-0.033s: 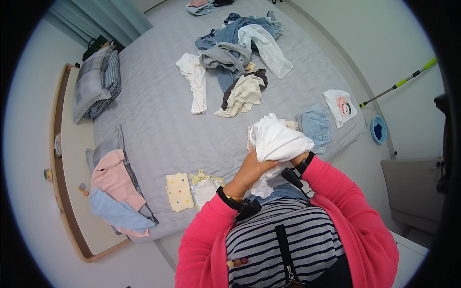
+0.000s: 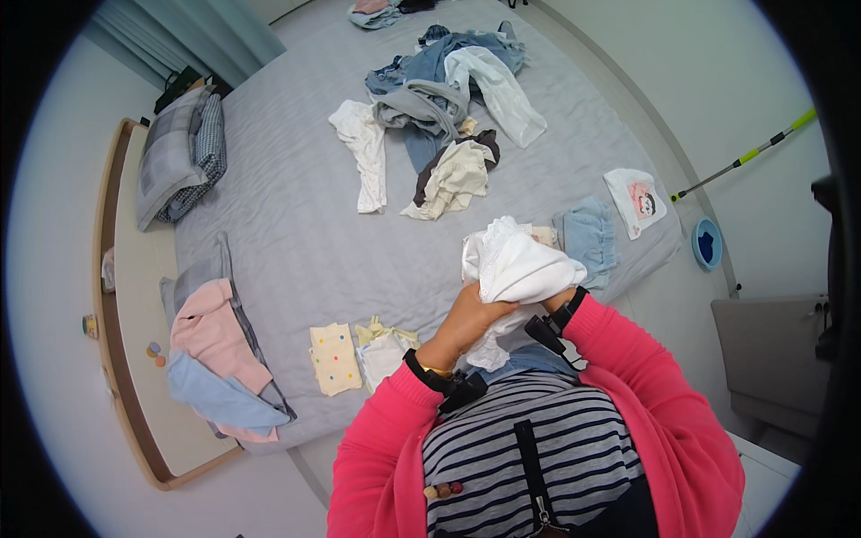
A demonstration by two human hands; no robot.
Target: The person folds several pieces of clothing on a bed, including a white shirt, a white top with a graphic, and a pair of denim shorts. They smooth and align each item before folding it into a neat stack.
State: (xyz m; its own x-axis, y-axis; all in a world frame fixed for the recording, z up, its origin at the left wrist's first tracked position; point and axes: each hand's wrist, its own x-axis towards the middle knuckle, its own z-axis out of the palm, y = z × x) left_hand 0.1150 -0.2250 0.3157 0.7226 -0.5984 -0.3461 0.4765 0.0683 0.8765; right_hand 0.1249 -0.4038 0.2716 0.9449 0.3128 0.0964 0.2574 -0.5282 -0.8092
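A bunched white garment with a lacy edge (image 2: 525, 264) is held up in front of me, above the near side of the bed. My left hand (image 2: 473, 320) is closed on its left side, thumb across the cloth. On the right, my right hand (image 2: 560, 300) reaches in under the folds, and its fingers are mostly hidden by the cloth. Just beyond it lie light-blue denim bottoms with a gathered waist (image 2: 587, 235). A folded cream cloth with coloured dots (image 2: 335, 360) and a folded white piece (image 2: 386, 357) rest left of my left hand.
A grey-sheeted bed (image 2: 278, 197) carries a heap of jeans (image 2: 457, 61) and a white pair of pants (image 2: 359, 152). Pink (image 2: 215, 327) and blue clothes lie at the left. A white printed top (image 2: 635, 202) sits near the right edge, beside a blue basin (image 2: 707, 243) on the floor.
The upper folds of the white garment have shifted and sunk slightly. Both hands stay in nearly the same place.
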